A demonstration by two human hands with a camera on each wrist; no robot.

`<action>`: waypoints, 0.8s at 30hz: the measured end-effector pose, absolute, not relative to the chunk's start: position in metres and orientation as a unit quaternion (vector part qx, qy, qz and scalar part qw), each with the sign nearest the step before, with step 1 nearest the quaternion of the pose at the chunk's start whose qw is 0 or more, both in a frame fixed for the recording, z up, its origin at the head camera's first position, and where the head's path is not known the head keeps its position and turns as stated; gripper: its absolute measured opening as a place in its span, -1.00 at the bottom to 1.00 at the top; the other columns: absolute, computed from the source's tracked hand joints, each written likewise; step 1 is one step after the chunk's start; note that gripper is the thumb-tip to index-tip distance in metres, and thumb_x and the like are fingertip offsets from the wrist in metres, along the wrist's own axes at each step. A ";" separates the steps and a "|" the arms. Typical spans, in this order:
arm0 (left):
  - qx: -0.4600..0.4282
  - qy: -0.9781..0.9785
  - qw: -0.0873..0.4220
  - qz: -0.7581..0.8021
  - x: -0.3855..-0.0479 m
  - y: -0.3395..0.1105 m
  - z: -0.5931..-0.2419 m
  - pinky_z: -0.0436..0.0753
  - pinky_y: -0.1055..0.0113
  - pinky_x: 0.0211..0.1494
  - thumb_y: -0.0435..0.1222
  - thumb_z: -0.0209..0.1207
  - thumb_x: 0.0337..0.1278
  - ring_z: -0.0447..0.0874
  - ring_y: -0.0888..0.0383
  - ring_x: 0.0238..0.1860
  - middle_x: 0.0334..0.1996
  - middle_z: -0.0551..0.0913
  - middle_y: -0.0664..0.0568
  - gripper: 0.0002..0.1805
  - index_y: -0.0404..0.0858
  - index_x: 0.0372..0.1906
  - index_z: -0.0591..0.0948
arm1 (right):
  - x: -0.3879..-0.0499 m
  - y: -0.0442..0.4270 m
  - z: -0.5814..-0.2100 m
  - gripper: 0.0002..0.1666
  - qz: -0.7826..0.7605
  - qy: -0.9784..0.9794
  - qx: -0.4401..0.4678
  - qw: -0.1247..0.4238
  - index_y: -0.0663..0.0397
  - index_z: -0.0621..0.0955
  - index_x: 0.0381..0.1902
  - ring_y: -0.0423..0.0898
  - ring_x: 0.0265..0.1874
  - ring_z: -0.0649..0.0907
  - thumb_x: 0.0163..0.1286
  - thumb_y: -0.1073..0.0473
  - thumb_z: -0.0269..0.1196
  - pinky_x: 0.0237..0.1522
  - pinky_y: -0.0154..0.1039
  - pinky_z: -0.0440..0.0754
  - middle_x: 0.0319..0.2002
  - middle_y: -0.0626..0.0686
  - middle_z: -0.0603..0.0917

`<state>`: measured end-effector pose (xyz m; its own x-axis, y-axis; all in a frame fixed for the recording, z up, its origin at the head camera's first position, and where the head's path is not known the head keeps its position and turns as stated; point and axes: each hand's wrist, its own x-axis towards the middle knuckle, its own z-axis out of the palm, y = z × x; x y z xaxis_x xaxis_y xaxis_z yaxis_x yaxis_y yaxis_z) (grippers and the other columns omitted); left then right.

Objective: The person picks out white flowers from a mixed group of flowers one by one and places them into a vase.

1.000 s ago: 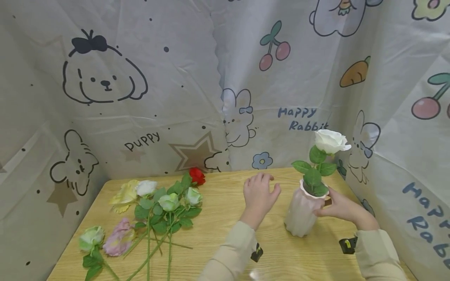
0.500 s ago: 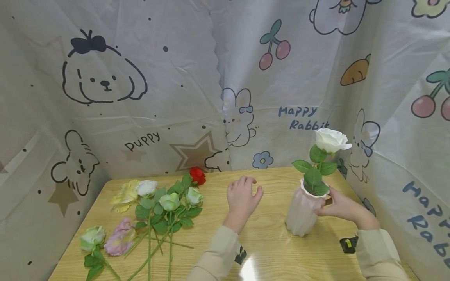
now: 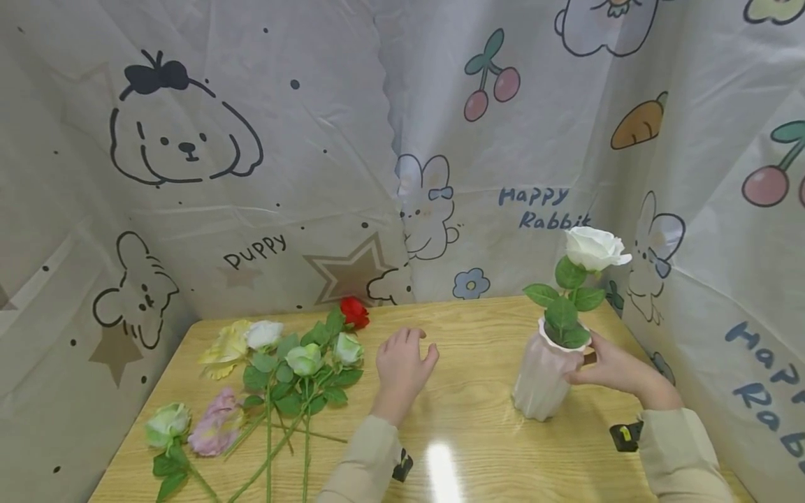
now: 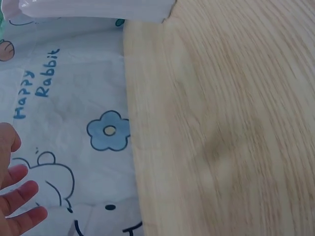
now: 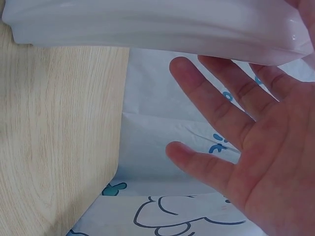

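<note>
A white ribbed vase (image 3: 546, 377) stands on the right part of the wooden table (image 3: 478, 447). One white rose (image 3: 596, 249) with green leaves rises out of it, its lower stem hidden inside. My right hand (image 3: 619, 367) holds the vase near its rim, thumb on the near side; in the right wrist view the fingers (image 5: 211, 105) reach along the other side, the lowest one apart from it. Over the middle of the table my left hand (image 3: 404, 363) holds nothing, its fingers loosely bent. Nearest to it are a pale green rose (image 3: 348, 349) and a red rose (image 3: 355, 312).
Several more loose flowers lie on the left: a yellow flower (image 3: 228, 348), a white one (image 3: 264, 335), a purple one (image 3: 216, 423) and green-white roses (image 3: 168, 424). Their stems cross toward the front. A printed cloth (image 3: 327, 154) hangs around the table's back and sides.
My left hand has moved left, away from the vase and toward the loose flowers. The right hand stays at the vase, and the white rose stands in it as before.
</note>
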<state>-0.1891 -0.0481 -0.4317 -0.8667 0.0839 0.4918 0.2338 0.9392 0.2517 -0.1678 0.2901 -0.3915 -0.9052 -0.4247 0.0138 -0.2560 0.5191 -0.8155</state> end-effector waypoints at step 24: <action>-0.025 -0.959 0.248 -0.133 -0.182 -0.115 -0.454 0.52 0.14 -0.38 -0.07 0.12 -0.06 0.55 0.04 -0.39 -0.35 0.59 0.02 -0.72 -0.18 -0.31 0.60 | -0.168 0.290 -0.392 0.00 -0.447 0.868 -0.199 0.088 0.44 0.03 0.27 0.27 -0.07 0.44 0.01 0.25 0.34 -0.25 -0.22 0.55 0.16 0.46 0.17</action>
<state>-0.1823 -0.1149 -0.4537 -0.8757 -0.0177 0.4825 0.1139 0.9636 0.2420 -0.1676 0.2901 -0.3915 -0.9057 -0.4231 0.0257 -0.2665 0.5212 -0.8108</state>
